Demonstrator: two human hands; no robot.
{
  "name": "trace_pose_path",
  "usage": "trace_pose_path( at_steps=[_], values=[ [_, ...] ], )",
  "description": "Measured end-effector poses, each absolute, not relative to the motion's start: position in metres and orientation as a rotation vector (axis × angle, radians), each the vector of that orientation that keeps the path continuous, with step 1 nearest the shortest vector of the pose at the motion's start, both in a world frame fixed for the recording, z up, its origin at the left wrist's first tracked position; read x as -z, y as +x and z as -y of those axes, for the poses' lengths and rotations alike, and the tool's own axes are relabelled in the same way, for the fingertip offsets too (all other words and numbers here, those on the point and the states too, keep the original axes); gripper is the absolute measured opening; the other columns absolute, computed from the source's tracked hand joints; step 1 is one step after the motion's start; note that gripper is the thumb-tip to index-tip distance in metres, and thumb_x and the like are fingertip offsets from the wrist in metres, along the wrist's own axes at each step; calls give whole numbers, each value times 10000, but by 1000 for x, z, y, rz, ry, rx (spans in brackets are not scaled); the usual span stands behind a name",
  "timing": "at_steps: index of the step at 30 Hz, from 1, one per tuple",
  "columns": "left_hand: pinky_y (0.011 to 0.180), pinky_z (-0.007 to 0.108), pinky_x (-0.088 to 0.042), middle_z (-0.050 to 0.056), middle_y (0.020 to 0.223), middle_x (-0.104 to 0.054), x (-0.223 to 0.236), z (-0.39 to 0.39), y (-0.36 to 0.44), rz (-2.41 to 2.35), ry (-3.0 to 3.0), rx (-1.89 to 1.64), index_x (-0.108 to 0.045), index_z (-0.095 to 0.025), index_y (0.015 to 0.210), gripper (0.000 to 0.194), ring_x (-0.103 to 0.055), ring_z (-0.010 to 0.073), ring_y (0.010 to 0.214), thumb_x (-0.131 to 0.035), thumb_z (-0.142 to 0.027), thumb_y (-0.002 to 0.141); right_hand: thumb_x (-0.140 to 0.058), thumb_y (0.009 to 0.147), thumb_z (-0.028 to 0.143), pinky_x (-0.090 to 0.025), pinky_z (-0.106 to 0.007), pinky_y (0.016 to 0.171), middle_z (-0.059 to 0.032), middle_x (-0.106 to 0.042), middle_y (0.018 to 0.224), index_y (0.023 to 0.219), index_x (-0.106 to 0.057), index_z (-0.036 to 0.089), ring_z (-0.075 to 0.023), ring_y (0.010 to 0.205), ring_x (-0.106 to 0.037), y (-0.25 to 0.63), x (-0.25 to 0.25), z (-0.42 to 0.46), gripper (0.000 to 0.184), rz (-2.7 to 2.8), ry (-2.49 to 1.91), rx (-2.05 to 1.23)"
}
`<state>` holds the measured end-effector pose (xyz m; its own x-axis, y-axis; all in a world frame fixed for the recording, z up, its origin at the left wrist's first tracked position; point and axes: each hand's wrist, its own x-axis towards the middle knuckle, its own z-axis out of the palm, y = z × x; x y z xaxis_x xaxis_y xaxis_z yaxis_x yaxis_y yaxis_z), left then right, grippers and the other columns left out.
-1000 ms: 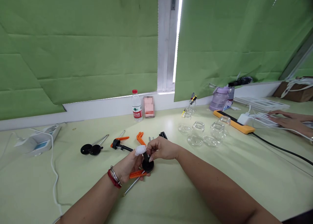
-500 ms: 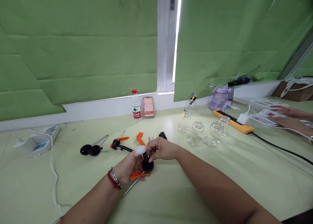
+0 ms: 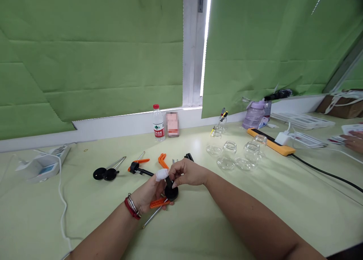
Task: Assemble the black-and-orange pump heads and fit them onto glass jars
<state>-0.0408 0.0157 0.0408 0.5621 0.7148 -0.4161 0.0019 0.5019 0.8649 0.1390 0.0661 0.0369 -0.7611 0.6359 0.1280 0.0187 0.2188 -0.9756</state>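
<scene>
"Fingers of the right hand are bent and pinching at the stem of that black round piece, see? Anything tiny between the tips is hidden from me."

"And the left hand?"

"Curled around the same piece from the side, its thumb in a white wrap. They have it between the forearms, toward the middle of the worktop's near edge. An orange part sits just under it, and a metal rod slants down toward that edge. Whether all three are joined, I can't tell."

"So what has just changed?"

"Nothing much in those hands. Half a second ago the grip looks the same, so I'd judge the work is at the same fiddly point, with the piece held steady."

"Something moves on the right, though."

"That's the co-worker. Their hands are over the white panels in the earlier view; now one hand shows further out, toward the worktop's right end, near a white sheet. It has no bearing on the black piece, I'd say. Those two black discs toward the left end lie just as they did."
</scene>
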Motion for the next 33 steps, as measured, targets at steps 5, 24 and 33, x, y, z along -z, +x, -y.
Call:
trace_pose_path(
  at_steps=[5,24,33],
  values=[
    [435,225,-405,64,813,-595,-40,-17,-41,-882,968,-501,-524,-186,938,568,-622,193,627,-436,-700,713,-782,581,275,-443,-252,636,19,-574,706,722,-638,131,-89,615,-494,139,-37,-66,247,1983,-602,-1569],
    [397,209,-390,37,747,-572,-39,-18,-35,-876,1067,-660,-534,-185,947,428,-619,185,623,-527,-567,754,-810,556,283,-439,-272,658,0,-595,717,754,-640,128,-112,665,-532,145,-38,-72,304,1787,-618,-1658],
    [703,284,-488,41,977,-585,-40,-15,-30,-1202,1340,-1402,-494,-227,1136,320,-584,145,806,-469,-339,837,-444,813,644,-281,-202,401,-45,-609,561,683,-632,96,-53,395,-412,139,-48,-65,594,1631,-762,-1750]
  ],
)
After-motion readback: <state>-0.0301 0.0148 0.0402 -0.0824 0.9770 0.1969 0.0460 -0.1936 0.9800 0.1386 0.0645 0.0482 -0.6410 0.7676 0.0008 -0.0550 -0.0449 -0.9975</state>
